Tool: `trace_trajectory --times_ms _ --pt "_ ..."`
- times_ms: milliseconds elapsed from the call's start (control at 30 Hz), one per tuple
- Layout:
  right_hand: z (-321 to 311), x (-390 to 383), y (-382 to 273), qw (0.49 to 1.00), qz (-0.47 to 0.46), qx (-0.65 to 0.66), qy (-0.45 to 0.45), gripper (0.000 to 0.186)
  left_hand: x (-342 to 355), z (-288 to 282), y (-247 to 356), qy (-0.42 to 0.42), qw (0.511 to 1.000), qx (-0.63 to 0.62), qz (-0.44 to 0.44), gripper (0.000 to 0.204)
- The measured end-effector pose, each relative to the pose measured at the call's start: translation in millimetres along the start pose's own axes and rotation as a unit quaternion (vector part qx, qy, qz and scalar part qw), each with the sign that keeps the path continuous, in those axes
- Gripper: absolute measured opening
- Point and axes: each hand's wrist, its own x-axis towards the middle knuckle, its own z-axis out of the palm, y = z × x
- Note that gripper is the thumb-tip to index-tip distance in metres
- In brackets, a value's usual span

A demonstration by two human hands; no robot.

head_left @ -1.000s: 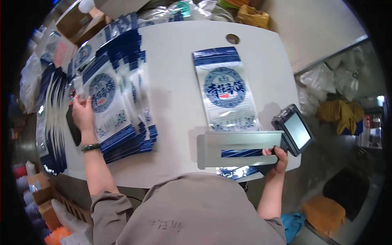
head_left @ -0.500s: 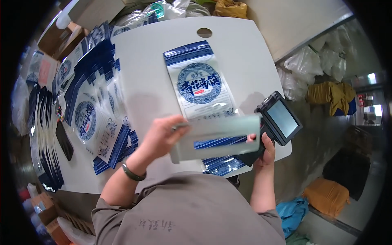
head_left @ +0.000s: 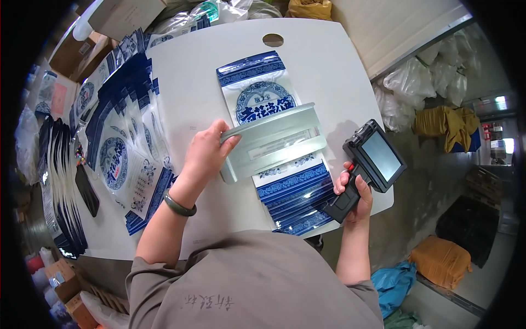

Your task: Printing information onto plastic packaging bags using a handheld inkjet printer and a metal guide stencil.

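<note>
My left hand (head_left: 211, 149) is closed on the left end of a metal plate (head_left: 274, 126) with a long slot, which lies across an overlapping column of blue-and-white bags (head_left: 290, 186). A bag's printed strip shows through the slot. My right hand (head_left: 356, 200) grips the handle of a black handheld device (head_left: 375, 156) with a small screen and a red button, held right of the column's lower end, separate from the plate.
A fanned pile of similar bags (head_left: 115, 164), a dark phone (head_left: 87, 192) and a standing row of bags (head_left: 60, 186) occupy the table's (head_left: 186, 66) left side. Boxes (head_left: 82, 52) lie beyond. Plastic sacks (head_left: 402, 82) and cloth bundles (head_left: 441, 260) sit off the right.
My left hand has come rightward from the left pile and taken the plate, which has moved up the bag column, clear of my right hand. The view has also shifted.
</note>
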Motion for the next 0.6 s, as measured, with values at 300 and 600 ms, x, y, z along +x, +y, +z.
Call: trace_trajectory --times_ms 300,600 --pt "3.3 -3.5 -6.6 0.999 0.024 0.003 -0.028 0.046 -1.2 -1.6 8.7 0.003 0.993 0.121 -0.005 0.027" --pt "101.6 -6.2 -11.8 0.934 0.136 -0.33 0.028 0.032 -2.5 4.2 -1.8 0.032 0.991 0.124 0.029 0.025"
